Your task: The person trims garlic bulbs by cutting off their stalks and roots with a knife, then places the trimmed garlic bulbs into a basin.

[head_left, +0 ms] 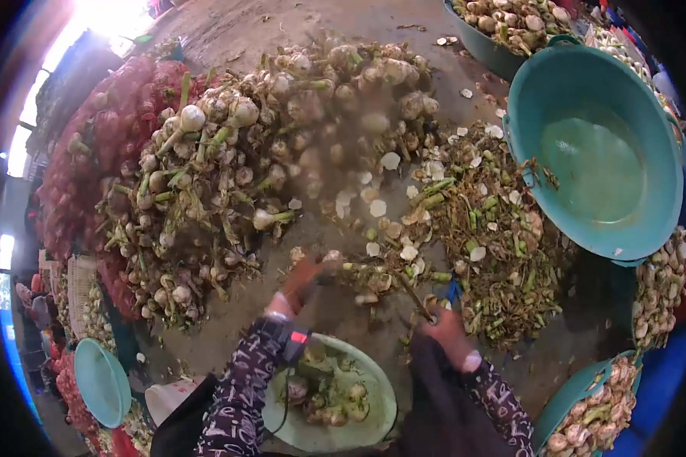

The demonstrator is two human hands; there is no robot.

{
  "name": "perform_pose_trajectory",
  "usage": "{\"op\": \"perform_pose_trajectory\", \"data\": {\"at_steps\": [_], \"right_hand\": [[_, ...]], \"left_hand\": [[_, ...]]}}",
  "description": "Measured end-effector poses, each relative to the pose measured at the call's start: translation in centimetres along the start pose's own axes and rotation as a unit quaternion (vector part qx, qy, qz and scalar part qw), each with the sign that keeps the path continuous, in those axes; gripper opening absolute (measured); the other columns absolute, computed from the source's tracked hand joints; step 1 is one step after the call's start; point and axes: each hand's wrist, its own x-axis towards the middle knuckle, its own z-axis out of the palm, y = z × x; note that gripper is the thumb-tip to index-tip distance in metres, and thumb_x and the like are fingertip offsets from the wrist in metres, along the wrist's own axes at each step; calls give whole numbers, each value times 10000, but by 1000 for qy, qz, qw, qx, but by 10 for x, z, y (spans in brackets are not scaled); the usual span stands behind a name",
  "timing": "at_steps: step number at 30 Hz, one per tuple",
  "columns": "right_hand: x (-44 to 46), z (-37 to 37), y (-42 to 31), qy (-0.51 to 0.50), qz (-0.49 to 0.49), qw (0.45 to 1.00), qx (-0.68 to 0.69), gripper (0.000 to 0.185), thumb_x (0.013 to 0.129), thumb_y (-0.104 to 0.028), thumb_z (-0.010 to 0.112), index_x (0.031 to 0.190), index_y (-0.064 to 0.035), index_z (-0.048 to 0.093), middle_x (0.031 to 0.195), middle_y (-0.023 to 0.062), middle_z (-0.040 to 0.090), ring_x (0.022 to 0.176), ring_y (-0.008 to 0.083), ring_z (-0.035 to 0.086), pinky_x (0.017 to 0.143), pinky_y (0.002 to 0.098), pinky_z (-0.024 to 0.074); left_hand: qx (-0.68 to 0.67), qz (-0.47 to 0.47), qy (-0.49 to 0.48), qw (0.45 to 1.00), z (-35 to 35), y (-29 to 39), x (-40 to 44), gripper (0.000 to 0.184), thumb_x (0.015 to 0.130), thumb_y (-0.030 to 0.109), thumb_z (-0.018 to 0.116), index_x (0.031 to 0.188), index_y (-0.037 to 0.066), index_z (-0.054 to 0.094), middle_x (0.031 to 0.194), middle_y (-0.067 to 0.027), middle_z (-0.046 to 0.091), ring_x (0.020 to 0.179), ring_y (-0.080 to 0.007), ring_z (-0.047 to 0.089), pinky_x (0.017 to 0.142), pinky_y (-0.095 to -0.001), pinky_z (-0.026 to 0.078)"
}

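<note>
My left hand [301, 283], slightly blurred, is closed around a garlic bulb [331, 257], whose green stem points to the right. In my right hand [446, 335] is a knife [413, 295] with a narrow dark blade, angled up and left towards that stem. Below my hands a pale green basin [385, 396] holds several garlic bulbs. Just beyond them, cut stems, roots and white peel lie on the ground. A large heap of untrimmed garlic [198, 190] rises to the left and ahead.
Cut stems and leaves [503, 266] form a heap on the right, with a big teal tub [522, 114] tilted beside it. More tubs of garlic [602, 407] stand along the right. At left are red mesh sacks [99, 160] and a small teal basin [103, 383].
</note>
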Motion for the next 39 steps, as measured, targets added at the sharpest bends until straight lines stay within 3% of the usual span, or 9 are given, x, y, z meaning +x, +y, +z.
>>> {"op": "perform_pose_trajectory", "data": {"at_steps": [9, 11, 14, 18, 21, 30, 36, 38, 39], "right_hand": [[15, 1, -53, 31, -105, 994, -5, 349, 765, -322, 624, 1027, -91, 631, 902, 200, 631, 839, 353, 606, 712, 390, 483], [21, 4, -42, 40, -140, 989, -8, 347, 765, -324, 626, 1022, -90, 631, 894, 199, 631, 828, 355, 608, 708, 392, 484], [18, -6, -52, 32, -170, 985, 12, 356, 761, -279, 637, 1014, -31, 604, 894, 209, 623, 830, 360, 601, 707, 394, 478], [9, -17, -76, 32, -178, 983, 23, 331, 746, -245, 655, 972, -11, 595, 836, 211, 619, 778, 367, 598, 655, 396, 476], [6, -22, -88, -16, -167, 984, -50, 251, 738, -258, 661, 873, -56, 600, 732, 192, 606, 701, 376, 590, 589, 408, 470], [-2, -19, -96, -6, -262, 959, -108, 282, 726, -331, 641, 768, -72, 538, 635, 167, 570, 634, 372, 577, 526, 434, 444], [-7, -18, -90, -24, -295, 946, -130, 294, 698, -322, 657, 789, -75, 526, 607, 151, 552, 603, 361, 569, 514, 438, 431], [-10, -18, -91, -18, -295, 946, -130, 292, 696, -316, 659, 784, -73, 524, 604, 149, 549, 596, 357, 567, 510, 437, 430], [-12, -19, -91, -14, -298, 946, -130, 290, 693, -310, 661, 778, -70, 522, 601, 147, 546, 590, 353, 566, 506, 435, 429]], "left_hand": [[-294, 43, -14, 955, 47, 64, -79, 605, 799, 120, 611, 1334, 62, 334, 1202, -96, 514, 1049, -203, 533, 900, -335, 459], [-530, 84, -80, 840, 56, 65, -81, 689, 759, 125, 624, 1357, 64, 286, 1235, -117, 484, 1077, -237, 521, 926, -366, 450], [-547, 124, -97, 822, 64, 71, -78, 720, 731, 116, 625, 1363, 67, 283, 1248, -117, 471, 1107, -251, 501, 945, -374, 433], [-463, 128, -97, 872, 62, 69, -78, 705, 748, 143, 634, 1359, 63, 292, 1252, -127, 467, 1127, -260, 488, 952, -379, 424], [-393, -21, -43, 918, 64, 73, -85, 666, 780, 178, 636, 1346, 49, 310, 1223, -140, 494, 1104, -264, 509, 934, -383, 435], [-340, 169, -10, 925, 76, 90, -92, 542, 718, 61, 710, 1204, 9, 475, 1104, -104, 576, 948, -168, 571, 799, -288, 486], [237, 322, -47, 915, 77, 37, -89, 679, 756, 264, 707, 1284, 32, 347, 1130, -113, 547, 1051, -205, 534, 904, -352, 451], [-138, 176, -5, 975, 84, 49, -99, 593, 743, 250, 720, 1238, 98, 430, 1100, -99, 557, 1041, -206, 530, 893, -361, 447], [-138, 176, -6, 975, 86, 57, -105, 593, 743, 250, 720, 1238, 98, 430, 1100, -99, 557, 1041, -206, 530, 893, -361, 447]]}}
